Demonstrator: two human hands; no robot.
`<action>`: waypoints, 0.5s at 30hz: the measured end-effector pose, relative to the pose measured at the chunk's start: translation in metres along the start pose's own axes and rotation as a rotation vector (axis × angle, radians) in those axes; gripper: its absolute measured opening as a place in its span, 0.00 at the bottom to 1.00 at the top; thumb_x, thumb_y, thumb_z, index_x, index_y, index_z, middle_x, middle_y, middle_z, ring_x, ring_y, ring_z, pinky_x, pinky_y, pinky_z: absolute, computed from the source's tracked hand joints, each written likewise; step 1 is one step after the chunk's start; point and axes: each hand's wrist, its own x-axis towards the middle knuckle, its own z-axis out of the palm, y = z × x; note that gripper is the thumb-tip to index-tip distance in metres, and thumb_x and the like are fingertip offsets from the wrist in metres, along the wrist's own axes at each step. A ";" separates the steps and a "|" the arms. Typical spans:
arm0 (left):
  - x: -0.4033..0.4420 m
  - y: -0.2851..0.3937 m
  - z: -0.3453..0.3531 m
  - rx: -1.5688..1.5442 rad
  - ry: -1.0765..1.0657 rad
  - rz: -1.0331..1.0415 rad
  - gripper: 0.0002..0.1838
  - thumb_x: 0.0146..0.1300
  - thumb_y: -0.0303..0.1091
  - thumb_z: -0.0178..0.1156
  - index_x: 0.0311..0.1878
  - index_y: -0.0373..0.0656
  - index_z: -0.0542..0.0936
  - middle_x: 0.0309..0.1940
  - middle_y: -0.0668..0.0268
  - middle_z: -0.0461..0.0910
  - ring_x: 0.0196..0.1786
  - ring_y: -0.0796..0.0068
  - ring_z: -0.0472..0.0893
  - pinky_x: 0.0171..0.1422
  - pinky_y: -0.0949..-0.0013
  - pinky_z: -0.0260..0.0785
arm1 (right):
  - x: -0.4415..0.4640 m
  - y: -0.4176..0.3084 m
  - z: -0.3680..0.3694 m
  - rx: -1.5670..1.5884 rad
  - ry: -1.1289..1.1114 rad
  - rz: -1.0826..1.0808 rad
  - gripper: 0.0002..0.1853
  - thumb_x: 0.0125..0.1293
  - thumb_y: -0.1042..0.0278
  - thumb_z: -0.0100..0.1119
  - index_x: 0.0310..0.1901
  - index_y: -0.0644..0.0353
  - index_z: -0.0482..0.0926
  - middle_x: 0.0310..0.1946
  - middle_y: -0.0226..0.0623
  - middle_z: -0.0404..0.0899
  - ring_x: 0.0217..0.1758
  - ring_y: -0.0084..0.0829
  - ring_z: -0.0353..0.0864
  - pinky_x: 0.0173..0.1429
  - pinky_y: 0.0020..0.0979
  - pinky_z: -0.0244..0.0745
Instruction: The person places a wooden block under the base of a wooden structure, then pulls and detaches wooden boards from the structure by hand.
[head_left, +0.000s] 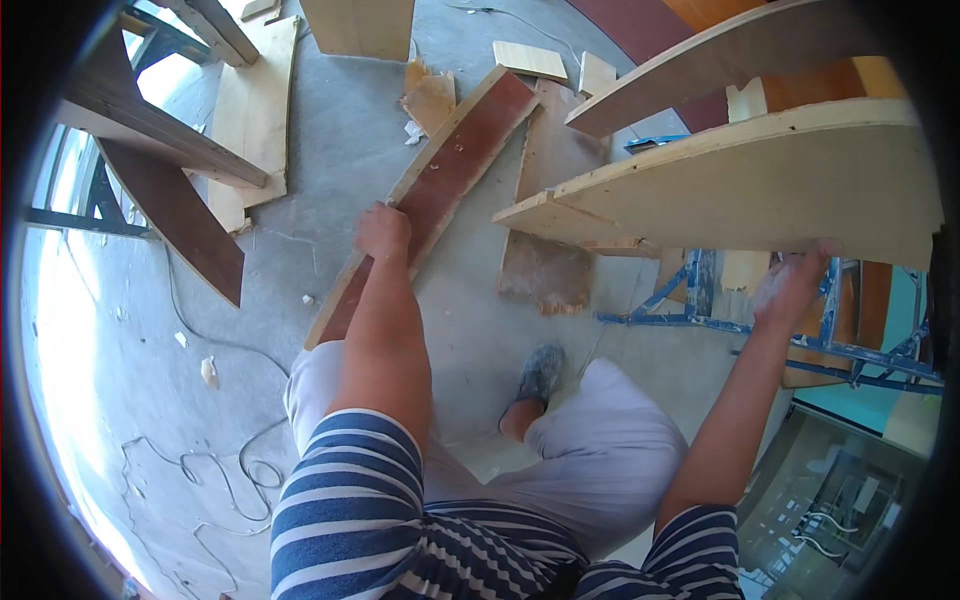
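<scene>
My left hand (383, 230) is closed around the near edge of a long narrow wooden board (450, 165) with a red-brown face and a pale rim. The board slants across in front of me, its lower end close to my left knee. On the right, my right hand (793, 283) is at the lower edge of a wide pale plywood board (740, 190), with its fingertips partly hidden there. White dust or paint marks the back of that hand. Below this board stands a blue paint-spattered metal frame (690, 318).
Another plywood board (700, 65) rises at upper right. Offcuts, including a broken brown piece (545, 272), lie on the grey floor. To the left are a wooden beam (165, 140) and a curved dark board (175, 215). A loose cable (225, 343) snakes over the floor.
</scene>
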 end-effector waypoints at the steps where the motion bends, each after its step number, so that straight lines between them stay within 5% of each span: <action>1: 0.007 -0.005 -0.001 0.026 0.013 -0.003 0.18 0.69 0.45 0.44 0.53 0.49 0.77 0.49 0.53 0.80 0.54 0.54 0.78 0.57 0.43 0.65 | 0.000 0.000 0.000 0.001 0.009 0.010 0.58 0.56 0.20 0.45 0.73 0.61 0.40 0.73 0.47 0.45 0.77 0.43 0.45 0.78 0.42 0.39; 3: 0.027 -0.016 -0.007 0.073 0.042 -0.006 0.18 0.69 0.44 0.44 0.53 0.47 0.77 0.51 0.51 0.79 0.55 0.52 0.78 0.58 0.44 0.66 | 0.002 0.000 -0.002 0.018 0.007 0.025 0.57 0.57 0.21 0.45 0.73 0.60 0.40 0.74 0.46 0.45 0.77 0.42 0.45 0.78 0.41 0.38; 9: 0.125 -0.097 -0.031 0.145 -0.440 0.397 0.16 0.66 0.39 0.48 0.47 0.38 0.79 0.50 0.44 0.77 0.53 0.45 0.78 0.56 0.51 0.70 | 0.003 0.003 -0.002 0.057 0.022 0.043 0.55 0.59 0.23 0.45 0.73 0.59 0.42 0.73 0.43 0.48 0.77 0.40 0.47 0.77 0.39 0.39; 11: 0.115 -0.131 -0.049 0.155 -0.357 0.394 0.15 0.66 0.39 0.52 0.43 0.38 0.81 0.47 0.46 0.79 0.53 0.45 0.78 0.56 0.52 0.71 | 0.007 0.007 -0.005 0.027 0.042 0.026 0.55 0.58 0.22 0.44 0.72 0.62 0.44 0.71 0.46 0.52 0.75 0.42 0.52 0.77 0.40 0.45; 13: 0.127 -0.198 -0.028 0.373 -0.389 0.646 0.15 0.64 0.38 0.53 0.45 0.37 0.80 0.48 0.43 0.79 0.53 0.45 0.78 0.55 0.51 0.71 | 0.006 0.005 -0.004 0.047 0.021 0.023 0.53 0.59 0.23 0.44 0.72 0.62 0.45 0.70 0.45 0.54 0.74 0.41 0.53 0.76 0.40 0.47; 15: 0.094 -0.207 -0.064 0.410 -0.533 0.275 0.18 0.64 0.40 0.53 0.50 0.37 0.79 0.53 0.43 0.76 0.53 0.45 0.78 0.56 0.53 0.71 | 0.004 0.004 -0.004 0.054 0.011 0.027 0.52 0.60 0.24 0.45 0.71 0.61 0.46 0.70 0.44 0.55 0.74 0.40 0.54 0.76 0.40 0.47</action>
